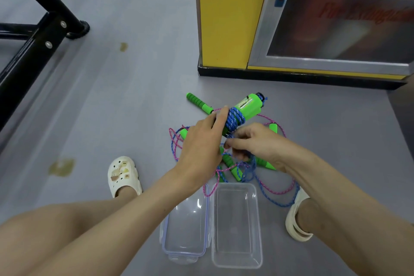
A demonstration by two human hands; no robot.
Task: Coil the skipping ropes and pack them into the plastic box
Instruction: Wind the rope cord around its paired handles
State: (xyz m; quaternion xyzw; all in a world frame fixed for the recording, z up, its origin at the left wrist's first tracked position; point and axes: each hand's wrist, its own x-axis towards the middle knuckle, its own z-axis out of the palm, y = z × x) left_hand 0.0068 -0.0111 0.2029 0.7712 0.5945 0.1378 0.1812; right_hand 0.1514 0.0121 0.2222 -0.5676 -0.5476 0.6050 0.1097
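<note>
Nearest me, the plastic box (237,226) sits open on the floor (134,96) with nothing packed in it, and its lid (186,228) lies touching the box's left side. That makes one box and one lid.

Just beyond the box is the loose tangle, where a pink rope (174,144) and the slack of the blue rope (235,119) run over each other. One pink loop reaches the lid's far edge.

Above that tangle, further from the box, my left grip (201,141) is clenched round a bundle of handles, which it holds up off the floor. The blue rope is already wound round the bundle in several turns just below the counter handle (248,105). My right grip (253,141) is beside it, beyond the box's far right corner, pinching a strand of the blue slack.

I judge I am partway through coiling the first rope. The next move calls for carrying the strand round the bundle again with even tension, pulling it free of the pink one as I go.

By colour I count two ropes. At least six green handles show, though, so I suspect there are more ropes. One plain handle (199,102) lies farthest from the box.
</note>
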